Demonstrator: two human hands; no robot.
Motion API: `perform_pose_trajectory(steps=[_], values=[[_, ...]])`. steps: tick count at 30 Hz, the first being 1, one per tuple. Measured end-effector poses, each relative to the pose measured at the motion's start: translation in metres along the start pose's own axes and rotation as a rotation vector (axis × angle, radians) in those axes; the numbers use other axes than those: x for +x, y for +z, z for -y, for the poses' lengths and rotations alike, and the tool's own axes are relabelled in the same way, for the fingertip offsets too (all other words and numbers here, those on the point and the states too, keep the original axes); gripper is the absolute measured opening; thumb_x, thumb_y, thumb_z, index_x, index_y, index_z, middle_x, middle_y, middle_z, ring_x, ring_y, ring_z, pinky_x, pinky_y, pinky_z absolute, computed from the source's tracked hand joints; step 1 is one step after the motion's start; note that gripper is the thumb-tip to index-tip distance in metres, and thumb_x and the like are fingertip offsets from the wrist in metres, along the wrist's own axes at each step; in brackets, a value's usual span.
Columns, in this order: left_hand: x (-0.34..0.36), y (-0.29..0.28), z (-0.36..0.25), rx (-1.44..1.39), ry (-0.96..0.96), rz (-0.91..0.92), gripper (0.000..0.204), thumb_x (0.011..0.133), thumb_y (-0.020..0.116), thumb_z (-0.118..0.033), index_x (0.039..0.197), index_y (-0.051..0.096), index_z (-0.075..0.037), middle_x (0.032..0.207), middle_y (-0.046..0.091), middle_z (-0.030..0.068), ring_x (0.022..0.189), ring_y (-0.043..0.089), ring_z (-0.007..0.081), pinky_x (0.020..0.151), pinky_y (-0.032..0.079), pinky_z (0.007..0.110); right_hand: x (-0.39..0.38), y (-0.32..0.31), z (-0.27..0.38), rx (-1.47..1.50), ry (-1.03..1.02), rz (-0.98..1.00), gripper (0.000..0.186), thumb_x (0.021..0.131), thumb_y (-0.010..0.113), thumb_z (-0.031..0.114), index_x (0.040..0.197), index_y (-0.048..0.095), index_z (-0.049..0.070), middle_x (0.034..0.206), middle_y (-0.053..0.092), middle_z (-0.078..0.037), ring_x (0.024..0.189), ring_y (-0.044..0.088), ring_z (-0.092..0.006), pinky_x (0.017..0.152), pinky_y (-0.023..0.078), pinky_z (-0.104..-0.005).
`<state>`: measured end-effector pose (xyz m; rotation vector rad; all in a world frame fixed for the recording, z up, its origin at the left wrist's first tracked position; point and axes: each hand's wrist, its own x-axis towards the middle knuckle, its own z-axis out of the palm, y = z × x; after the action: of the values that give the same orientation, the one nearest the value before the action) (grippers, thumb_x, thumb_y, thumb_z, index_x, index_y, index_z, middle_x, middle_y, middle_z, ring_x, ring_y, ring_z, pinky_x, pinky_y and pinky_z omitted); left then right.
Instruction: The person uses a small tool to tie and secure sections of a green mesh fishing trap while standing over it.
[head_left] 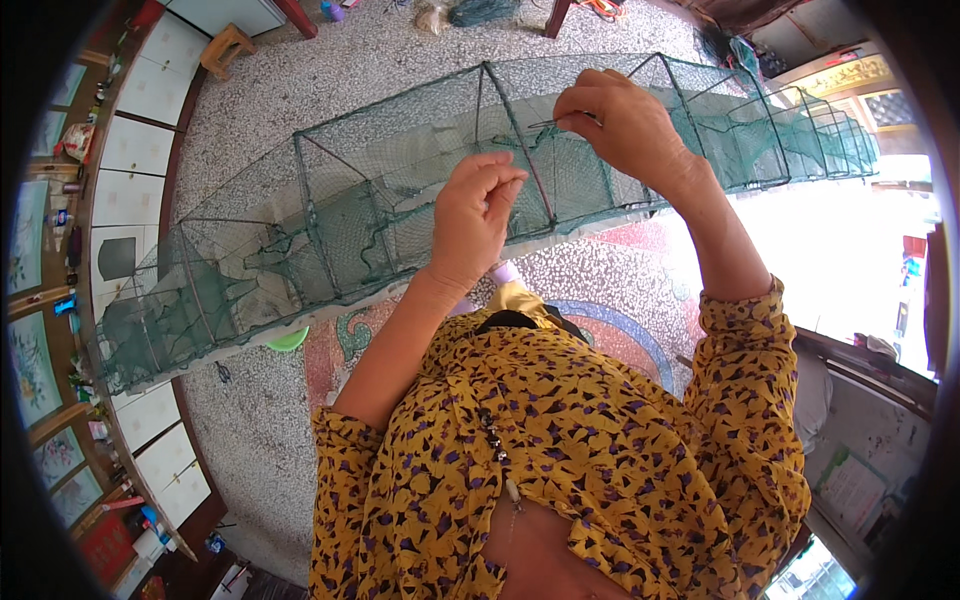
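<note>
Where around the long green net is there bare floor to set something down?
Speckled floor shows bare between the wooden stool, the white cabinets and the far edge of the green net. Another bare patch lies between the nearer cabinets, green basin and left sleeve. The net's middle is crowded: left hand, right hand and slim tool.

Green netting [575, 178] of fine matt cord spans the upper middle; the stone-like floor [260, 110] looks smooth; upper left, a wooden stool [228, 44]; left, smooth white cabinet doors [133, 145]; lower centre, a matt cloth shirt [590, 400]
</note>
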<state>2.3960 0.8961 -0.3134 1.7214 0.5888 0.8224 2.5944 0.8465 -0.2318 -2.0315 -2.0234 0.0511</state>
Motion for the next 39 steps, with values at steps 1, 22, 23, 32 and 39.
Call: perform_pose_trajectory(steps=[1,22,23,32,39], values=[[-0.001,0.000,0.002,-0.033,-0.048,0.007,0.007,0.086,0.061,-0.003,0.092,0.065,-0.002,0.105,0.059,0.0088,0.069,0.055,0.0111,0.062,0.045,0.023,0.001,0.007,-0.002,0.004,-0.018,-0.007,0.008,0.082,0.063,0.014,0.089,0.064,0.009,0.079,0.059,-0.005,0.082,0.058,-0.0247,0.070,0.048,-0.0364],[0.000,-0.003,0.012,-0.259,-0.320,0.010,0.007,0.087,0.061,-0.005,0.091,0.062,0.001,0.089,0.061,0.0020,0.080,0.052,0.0081,0.074,0.043,0.023,0.036,0.035,0.060,-0.226,-0.068,0.110,0.018,0.073,0.068,0.022,0.083,0.061,0.009,0.083,0.053,-0.005,0.090,0.055,-0.0275,0.075,0.047,-0.0385],[0.003,-0.006,0.011,-0.202,-0.309,0.035,0.011,0.086,0.062,-0.009,0.089,0.061,0.002,0.088,0.060,0.0027,0.078,0.052,0.0079,0.070,0.042,0.023,0.043,0.039,0.065,-0.105,-0.056,0.063,0.018,0.074,0.068,0.021,0.082,0.059,0.008,0.080,0.054,-0.004,0.087,0.056,-0.0266,0.075,0.047,-0.0382],[0.007,-0.003,-0.001,-0.128,-0.131,0.012,0.068,0.086,0.063,-0.015,0.141,0.023,-0.008,0.122,0.053,0.0134,0.074,0.054,0.0124,0.068,0.047,0.026,0.088,-0.038,0.087,0.973,-0.117,-0.508,0.013,0.096,0.049,0.017,0.096,0.051,0.005,0.081,0.060,-0.006,0.072,0.063,-0.0150,0.064,0.052,-0.0255],[0.006,0.001,-0.002,-0.129,0.107,0.221,0.060,0.089,0.057,-0.008,0.142,0.029,-0.012,0.129,0.046,0.0059,0.069,0.043,0.0078,0.067,0.043,0.022,0.045,-0.112,0.067,1.400,-0.490,-0.493,0.021,0.101,0.035,0.016,0.100,0.051,0.003,0.078,0.052,-0.006,0.051,0.043,-0.0087,0.045,0.037,-0.0198]])
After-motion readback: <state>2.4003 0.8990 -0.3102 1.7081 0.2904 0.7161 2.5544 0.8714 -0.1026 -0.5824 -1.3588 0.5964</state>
